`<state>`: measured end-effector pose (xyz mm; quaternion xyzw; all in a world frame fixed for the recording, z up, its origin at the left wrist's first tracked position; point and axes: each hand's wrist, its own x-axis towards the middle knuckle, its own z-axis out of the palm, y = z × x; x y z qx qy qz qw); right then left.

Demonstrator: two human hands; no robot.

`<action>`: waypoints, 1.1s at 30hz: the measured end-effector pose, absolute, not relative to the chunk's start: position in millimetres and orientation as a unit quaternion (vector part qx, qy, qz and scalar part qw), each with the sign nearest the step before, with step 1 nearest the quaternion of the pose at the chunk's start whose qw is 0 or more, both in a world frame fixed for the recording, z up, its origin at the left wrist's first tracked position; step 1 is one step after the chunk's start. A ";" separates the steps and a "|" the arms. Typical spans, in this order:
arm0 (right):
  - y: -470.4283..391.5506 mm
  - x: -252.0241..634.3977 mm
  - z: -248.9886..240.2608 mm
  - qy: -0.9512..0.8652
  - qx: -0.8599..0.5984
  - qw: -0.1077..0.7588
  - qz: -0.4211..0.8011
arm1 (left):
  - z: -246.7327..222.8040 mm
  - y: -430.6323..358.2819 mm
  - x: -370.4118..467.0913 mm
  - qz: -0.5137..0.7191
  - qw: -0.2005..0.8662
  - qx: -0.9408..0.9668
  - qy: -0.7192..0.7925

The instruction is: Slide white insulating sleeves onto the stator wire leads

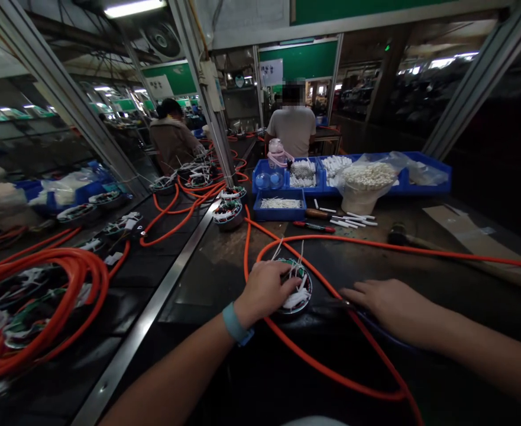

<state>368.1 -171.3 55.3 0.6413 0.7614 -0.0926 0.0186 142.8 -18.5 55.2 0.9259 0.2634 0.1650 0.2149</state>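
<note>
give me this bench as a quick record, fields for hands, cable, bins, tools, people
left hand: at the white wires of a round wired part
right hand: over what looks like a blue-handled tool, grip unclear
cable: orange, looped around the part
bins: blue, some holding white pieces
loose tool: red marker
people: two, beyond the bench
</note>
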 end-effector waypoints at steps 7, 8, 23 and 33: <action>-125.7 347.6 81.8 0.810 0.569 0.127 0.058 | 43.8 -10.2 147.7 0.232 0.341 0.877 0.246; -122.6 345.7 81.5 0.817 0.558 0.131 0.062 | 43.5 -10.4 147.3 0.240 0.336 0.878 0.243; -128.7 361.6 19.8 0.720 0.692 0.048 0.018 | 69.0 9.9 165.8 0.235 0.300 0.877 0.292; -124.7 378.3 0.3 0.729 0.678 0.029 0.087 | 64.4 16.3 139.7 0.398 0.294 0.814 0.304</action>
